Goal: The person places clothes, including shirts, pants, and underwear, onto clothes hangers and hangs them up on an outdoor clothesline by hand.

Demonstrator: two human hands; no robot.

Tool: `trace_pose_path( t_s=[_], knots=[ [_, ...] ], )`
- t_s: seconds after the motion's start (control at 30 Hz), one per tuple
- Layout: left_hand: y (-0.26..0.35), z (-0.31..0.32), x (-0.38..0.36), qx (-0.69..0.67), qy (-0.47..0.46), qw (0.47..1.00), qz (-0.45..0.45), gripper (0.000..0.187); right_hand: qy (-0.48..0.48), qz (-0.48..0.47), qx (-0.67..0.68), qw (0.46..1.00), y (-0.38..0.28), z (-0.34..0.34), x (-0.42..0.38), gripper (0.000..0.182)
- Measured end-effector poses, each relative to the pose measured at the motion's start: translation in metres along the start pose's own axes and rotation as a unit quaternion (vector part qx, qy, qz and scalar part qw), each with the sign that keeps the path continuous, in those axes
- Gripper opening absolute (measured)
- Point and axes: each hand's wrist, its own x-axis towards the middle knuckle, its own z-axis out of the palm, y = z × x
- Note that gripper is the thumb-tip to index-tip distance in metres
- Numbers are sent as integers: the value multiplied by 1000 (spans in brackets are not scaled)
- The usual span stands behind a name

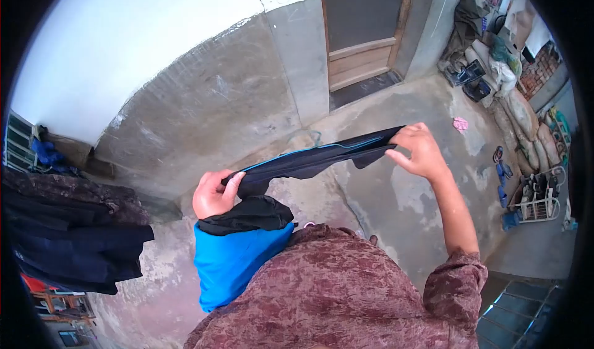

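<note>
A black garment with a thin blue line along its upper edge is stretched between my two hands, in front of my body. My left hand pinches its left end between thumb and fingers. At the other end, slightly higher in the view, my right hand grips the cloth with the thumb on the near side. A bright blue garment with a black part hangs over my left forearm and hides it up to the wrist.
Dark clothes hang at the left. A wooden-framed door stands ahead in the wall. To the right lie stacked sacks, a white shoe rack, blue slippers and a pink cloth on the concrete floor.
</note>
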Motion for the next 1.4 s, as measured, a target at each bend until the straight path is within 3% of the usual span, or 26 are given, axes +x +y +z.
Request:
trace_pose_path(
  t_s=[0.2, 0.3, 0.4, 0.43, 0.6, 0.67, 0.83, 0.9, 1.0, 1.07, 1.17, 1.23, 1.33, 1.4],
  knots=[
    [5, 22, 4, -80, 6, 996, 48, 16, 18, -17, -44, 999, -24, -35, 0, 19],
    [8, 27, 2, -146, -24, 989, -24, 15, 68, -70, 87, 991, -67, -50, 9, 25],
    [-6, 37, 4, -270, -62, 960, -49, 12, 158, -40, 95, 982, -76, -65, 14, 35],
    [-2, 36, 5, -307, -45, 948, -65, 12, 144, -38, 9, 989, -72, -70, 15, 38],
    [-9, 24, 8, -359, -38, 924, -124, 13, 122, -5, 16, 992, -63, -69, 12, 29],
    [-8, 23, 10, -366, -37, 922, -117, 13, 64, 20, -26, 997, -68, -73, 15, 24],
    [-3, 25, 20, -403, -15, 909, -108, 25, 114, -78, -41, 989, -74, -96, 40, 15],
    [0, 25, 23, -394, 6, 918, -43, 41, 188, -107, -81, 973, -81, -117, 56, 14],
    [1, 32, 24, -378, 60, 924, 5, 44, 237, -92, -139, 957, -92, -154, 74, 14],
    [-13, 40, 23, -388, 25, 921, 12, 38, 277, -63, -170, 944, -94, -176, 83, 13],
    [-25, 62, 17, -392, 44, 918, 50, 24, 356, -77, -192, 911, -95, -212, 98, 13],
    [-31, 75, 13, -421, 25, 906, 22, 19, 416, -52, -188, 888, -103, -239, 107, 13],
    [-41, 89, 9, -388, 15, 920, 45, 19, 471, -68, -216, 853, -120, -286, 122, 14],
    [-39, 89, 9, -415, 15, 909, 10, 17, 501, -80, -237, 828, -133, -314, 135, 15]
  ],
)
